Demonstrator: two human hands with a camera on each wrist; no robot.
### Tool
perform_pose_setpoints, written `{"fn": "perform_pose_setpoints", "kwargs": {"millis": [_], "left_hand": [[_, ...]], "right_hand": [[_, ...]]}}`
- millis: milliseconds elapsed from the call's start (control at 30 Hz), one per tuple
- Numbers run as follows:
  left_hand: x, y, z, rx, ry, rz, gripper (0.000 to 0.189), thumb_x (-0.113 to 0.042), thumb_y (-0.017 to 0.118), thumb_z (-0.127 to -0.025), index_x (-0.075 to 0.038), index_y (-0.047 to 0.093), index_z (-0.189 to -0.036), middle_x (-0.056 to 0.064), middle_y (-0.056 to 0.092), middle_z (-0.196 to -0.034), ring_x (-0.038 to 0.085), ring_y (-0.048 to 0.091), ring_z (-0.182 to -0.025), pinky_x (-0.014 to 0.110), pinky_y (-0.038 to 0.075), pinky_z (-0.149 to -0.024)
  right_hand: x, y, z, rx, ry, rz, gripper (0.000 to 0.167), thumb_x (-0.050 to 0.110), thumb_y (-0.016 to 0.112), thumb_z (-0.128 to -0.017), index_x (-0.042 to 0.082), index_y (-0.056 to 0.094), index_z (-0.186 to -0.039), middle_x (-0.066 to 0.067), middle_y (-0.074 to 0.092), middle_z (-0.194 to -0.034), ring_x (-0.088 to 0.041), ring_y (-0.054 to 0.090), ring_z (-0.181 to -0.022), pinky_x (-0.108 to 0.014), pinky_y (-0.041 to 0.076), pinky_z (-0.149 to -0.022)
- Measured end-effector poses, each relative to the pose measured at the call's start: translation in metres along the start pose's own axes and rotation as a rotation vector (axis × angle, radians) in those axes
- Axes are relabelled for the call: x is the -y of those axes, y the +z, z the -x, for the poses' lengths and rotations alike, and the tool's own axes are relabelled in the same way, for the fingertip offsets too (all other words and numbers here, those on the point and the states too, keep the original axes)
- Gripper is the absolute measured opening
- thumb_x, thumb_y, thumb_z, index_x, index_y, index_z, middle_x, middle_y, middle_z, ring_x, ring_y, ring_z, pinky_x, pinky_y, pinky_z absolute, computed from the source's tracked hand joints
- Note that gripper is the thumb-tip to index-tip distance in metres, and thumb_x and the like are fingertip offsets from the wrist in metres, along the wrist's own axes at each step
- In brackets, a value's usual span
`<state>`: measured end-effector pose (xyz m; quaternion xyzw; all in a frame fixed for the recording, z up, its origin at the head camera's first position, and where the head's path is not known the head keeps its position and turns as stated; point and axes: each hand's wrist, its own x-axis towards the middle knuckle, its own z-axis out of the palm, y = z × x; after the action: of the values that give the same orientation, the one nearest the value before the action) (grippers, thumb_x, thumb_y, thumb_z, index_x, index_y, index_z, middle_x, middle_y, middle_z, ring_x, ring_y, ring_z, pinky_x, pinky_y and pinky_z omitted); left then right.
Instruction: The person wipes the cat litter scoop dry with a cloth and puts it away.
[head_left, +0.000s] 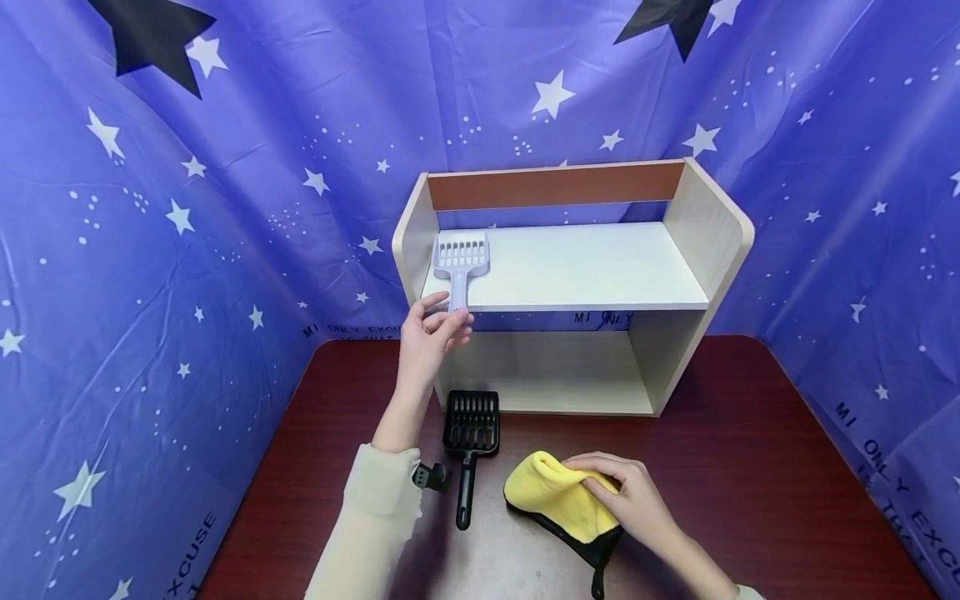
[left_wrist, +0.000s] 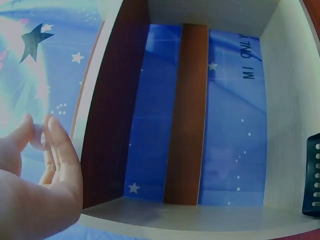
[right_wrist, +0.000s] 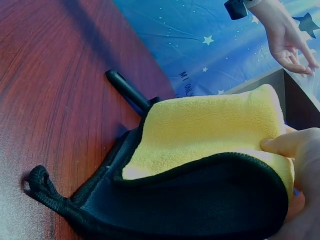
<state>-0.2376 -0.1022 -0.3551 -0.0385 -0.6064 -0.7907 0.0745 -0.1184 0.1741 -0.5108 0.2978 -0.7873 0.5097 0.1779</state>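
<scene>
A pale lavender litter scoop (head_left: 461, 254) lies at the left end of the upper shelf, its handle pointing to the front edge. My left hand (head_left: 435, 337) pinches the end of that handle; in the left wrist view the thumb and forefinger of the hand (left_wrist: 47, 175) meet around the handle tip (left_wrist: 38, 136). On the table, my right hand (head_left: 626, 492) grips a folded cloth (head_left: 558, 496), yellow and fluffy on one face, dark on the other, with a black hanging loop. The right wrist view shows the thumb pressing on the yellow face of the cloth (right_wrist: 210, 122).
A two-tier shelf unit (head_left: 723, 242) of light wood stands at the back of the dark red table (head_left: 757, 467). In front of its left side lies a black litter scoop (head_left: 471, 425), handle toward me. Blue star-patterned curtains (head_left: 247, 183) hang behind and at both sides.
</scene>
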Motion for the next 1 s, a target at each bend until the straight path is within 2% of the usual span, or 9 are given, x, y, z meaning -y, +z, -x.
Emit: {"fn": "perform_pose_setpoints", "kwargs": {"millis": [100,233,467,567,700,833,1000], "left_hand": [[0.002,0.002,0.000,-0.036,0.029,-0.038,0.048,0.001,0.067,-0.092,0.002,0.042,-0.133,-0.011,0.070,-0.071,0.003,0.067,-0.062,0.019,0.059,-0.060],[0.004,0.000,0.006,-0.059,0.030,-0.051,0.055,0.002,0.070,-0.089,0.000,0.039,-0.135,-0.013,0.069,-0.071,0.003,0.066,-0.059,0.020,0.059,-0.060],[0.021,-0.020,0.026,-0.078,0.009,-0.094,0.055,0.004,0.069,-0.088,0.000,0.041,-0.135,-0.013,0.069,-0.073,0.004,0.066,-0.060,0.021,0.060,-0.061],[0.038,-0.035,0.035,-0.071,-0.007,-0.142,0.050,0.004,0.069,-0.088,0.003,0.045,-0.131,-0.013,0.069,-0.075,0.004,0.066,-0.062,0.021,0.060,-0.063],[0.070,-0.057,0.045,-0.060,-0.055,-0.208,0.043,0.005,0.069,-0.088,0.010,0.048,-0.126,-0.007,0.071,-0.081,0.003,0.067,-0.065,0.025,0.062,-0.067],[0.098,-0.076,0.056,-0.071,-0.134,-0.277,0.042,0.003,0.070,-0.088,0.013,0.051,-0.124,0.006,0.074,-0.091,0.002,0.066,-0.069,0.028,0.062,-0.071],[0.125,-0.091,0.075,-0.064,-0.224,-0.398,0.043,-0.003,0.073,-0.087,0.012,0.055,-0.123,0.022,0.072,-0.104,0.003,0.066,-0.074,0.032,0.063,-0.074]], "right_hand": [[-0.001,0.000,0.001,-0.005,-0.002,0.004,0.036,-0.015,0.070,-0.079,0.006,0.075,-0.107,-0.011,0.076,-0.101,0.001,0.067,-0.103,-0.005,0.046,-0.090],[-0.002,-0.002,0.003,-0.019,0.002,0.016,0.036,-0.016,0.071,-0.078,0.006,0.076,-0.106,-0.012,0.076,-0.101,0.001,0.067,-0.102,-0.004,0.046,-0.090],[-0.003,-0.008,0.003,-0.030,0.008,0.023,0.035,-0.016,0.071,-0.078,0.005,0.075,-0.106,-0.012,0.076,-0.101,0.001,0.067,-0.102,-0.004,0.047,-0.090],[-0.002,-0.011,0.002,-0.029,0.014,0.033,0.036,-0.015,0.071,-0.078,0.006,0.075,-0.106,-0.012,0.076,-0.101,0.001,0.067,-0.103,-0.004,0.046,-0.090],[0.000,-0.015,0.001,-0.021,0.037,0.054,0.035,-0.013,0.071,-0.080,0.008,0.076,-0.107,-0.010,0.076,-0.102,0.002,0.067,-0.103,-0.004,0.046,-0.090],[0.001,-0.018,0.001,-0.017,0.051,0.072,0.035,-0.012,0.071,-0.081,0.010,0.076,-0.108,-0.008,0.077,-0.103,0.003,0.066,-0.103,-0.004,0.046,-0.089],[0.000,-0.020,0.002,-0.026,0.037,0.083,0.036,-0.014,0.071,-0.080,0.009,0.076,-0.108,-0.009,0.076,-0.102,0.002,0.067,-0.102,-0.004,0.046,-0.089]]}}
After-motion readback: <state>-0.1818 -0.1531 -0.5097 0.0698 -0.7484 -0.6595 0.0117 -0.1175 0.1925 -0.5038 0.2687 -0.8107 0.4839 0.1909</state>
